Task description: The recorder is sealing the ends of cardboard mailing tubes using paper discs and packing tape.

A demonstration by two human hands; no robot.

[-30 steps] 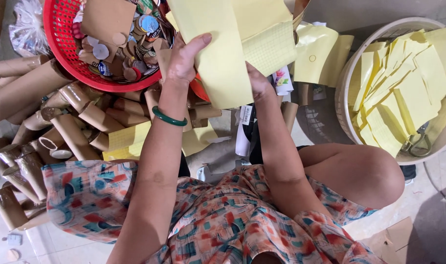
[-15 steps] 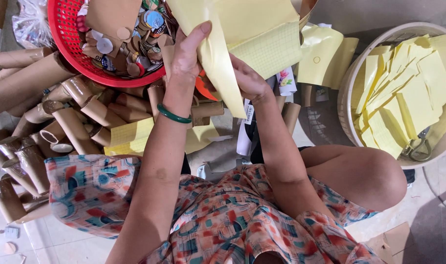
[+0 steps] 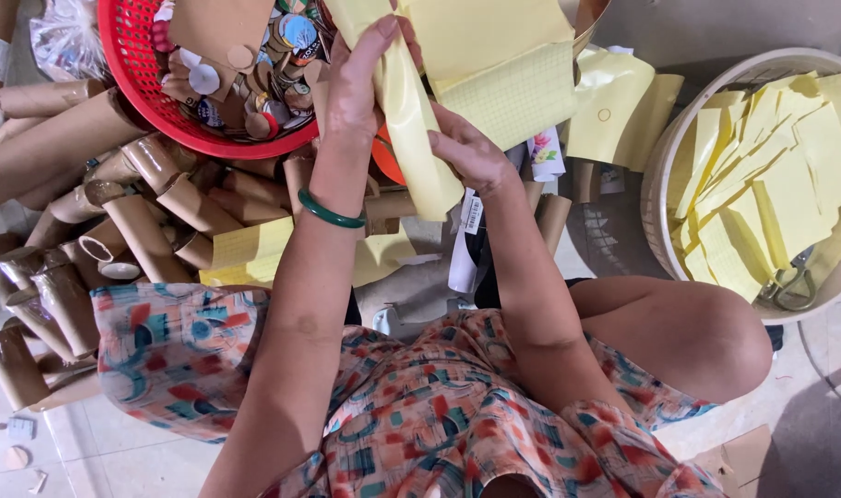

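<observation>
underfoot, pale tiled floor (image 3: 107, 452)

Single head-worn view, facing steeply down, close over lap, hands, floor clutter

The yellow paper sheet (image 3: 411, 120) looks glossy and smooth. The red basket (image 3: 153, 101) is shiny plastic. The cardboard tubes (image 3: 143, 231) are matt brown. The green bangle (image 3: 331, 212) is polished.
</observation>
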